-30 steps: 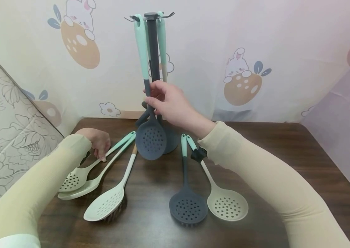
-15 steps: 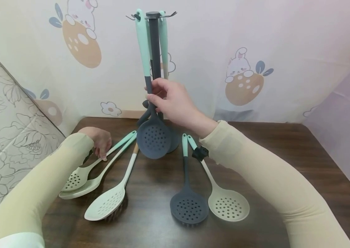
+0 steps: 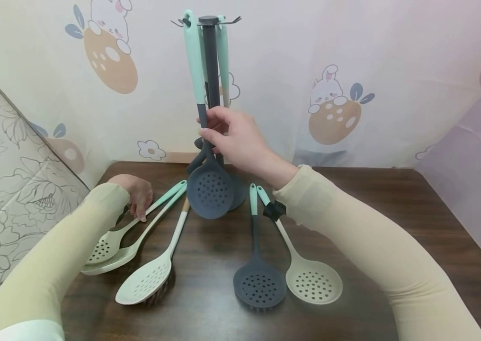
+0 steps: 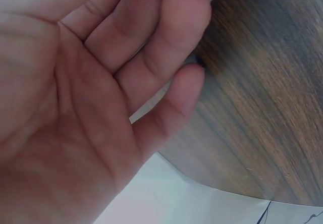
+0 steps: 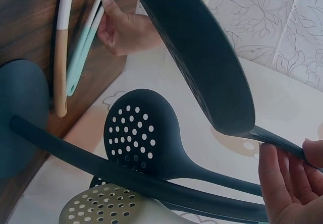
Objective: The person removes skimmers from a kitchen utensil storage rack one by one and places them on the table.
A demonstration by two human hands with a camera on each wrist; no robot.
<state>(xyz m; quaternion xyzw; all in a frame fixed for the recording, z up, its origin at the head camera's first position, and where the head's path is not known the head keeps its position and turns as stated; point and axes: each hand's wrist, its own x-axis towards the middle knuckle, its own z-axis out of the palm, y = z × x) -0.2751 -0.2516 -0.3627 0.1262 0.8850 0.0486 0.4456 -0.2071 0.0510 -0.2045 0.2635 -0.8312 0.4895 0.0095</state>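
Observation:
My right hand pinches the dark grey neck of a skimmer with a mint handle. That handle's looped top stands at a hook of the black utensil stand; whether the hook still bears it, I cannot tell. Other utensils hang behind it, among them a dark skimmer and an olive-grey one in the right wrist view. At the table's left, my left hand holds the shaft of a cream skimmer between thumb and fingers. The left wrist view shows its palm and bent fingers.
A second cream utensil lies partly under that skimmer. Beside it rests a white slotted spoon with a wooden handle end. Right of the stand lie a dark skimmer and a beige skimmer on the wooden table. Patterned curtains hang behind.
The skimmer in my right hand has risen slightly, its handle top now higher against the hook, and its head has swung a little right. My left hand has hardly moved.

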